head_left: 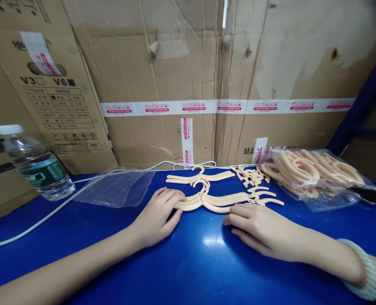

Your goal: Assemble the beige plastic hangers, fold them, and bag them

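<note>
Several cream plastic folding hangers [221,201] lie close together on the blue table, hooks pointing away from me. My left hand [164,212] is closed over their left ends, thumb on the near side. My right hand [254,224] has curled fingers at the right arm of the nearest hanger [215,209]; its fingertips hide that end. Behind them lies another small stack of hangers [200,178]. Loose curved cream pieces [267,194] rest just beyond my right hand, and a heap of small cream hooks [249,176] sits farther back.
At the right back lies a clear bag [315,171] full of cream parts, with a dark phone [372,195] beside it. A water bottle [40,167], an empty plastic bag [116,186] and a white cable [44,222] are at left. Cardboard [162,76] walls the back edge.
</note>
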Demonstrator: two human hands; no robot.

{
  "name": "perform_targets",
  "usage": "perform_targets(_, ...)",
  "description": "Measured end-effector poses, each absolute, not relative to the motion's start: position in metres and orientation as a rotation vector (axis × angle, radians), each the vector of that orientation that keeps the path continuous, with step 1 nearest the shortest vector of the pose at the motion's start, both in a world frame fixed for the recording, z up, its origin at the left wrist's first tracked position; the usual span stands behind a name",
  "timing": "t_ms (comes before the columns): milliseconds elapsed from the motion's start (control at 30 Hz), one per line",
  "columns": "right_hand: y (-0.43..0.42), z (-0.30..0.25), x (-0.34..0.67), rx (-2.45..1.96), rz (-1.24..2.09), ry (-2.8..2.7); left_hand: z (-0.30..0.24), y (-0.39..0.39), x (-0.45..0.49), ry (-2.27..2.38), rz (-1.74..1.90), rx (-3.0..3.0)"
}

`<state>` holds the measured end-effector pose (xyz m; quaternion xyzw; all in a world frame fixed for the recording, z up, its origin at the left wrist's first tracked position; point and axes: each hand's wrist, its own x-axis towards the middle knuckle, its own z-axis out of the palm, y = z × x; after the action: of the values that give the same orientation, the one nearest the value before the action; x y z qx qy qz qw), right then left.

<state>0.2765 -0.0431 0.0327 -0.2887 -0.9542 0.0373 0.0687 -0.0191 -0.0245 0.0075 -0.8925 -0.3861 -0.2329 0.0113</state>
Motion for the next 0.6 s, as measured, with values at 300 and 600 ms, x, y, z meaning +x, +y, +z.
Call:
perform_targets(300,-0.0421,0.0280,0.2756,-0.864,0.105,-2.874,0.0088,-0.0241,-0.0178,-1.144,-0.805,-2.764)
perform_targets(600,-0.0423,0.0277,0.2742,-0.852,0.073,-2.870,0.0104,-0.0278,-0.0171,-1.053,-0.874,-2.776)
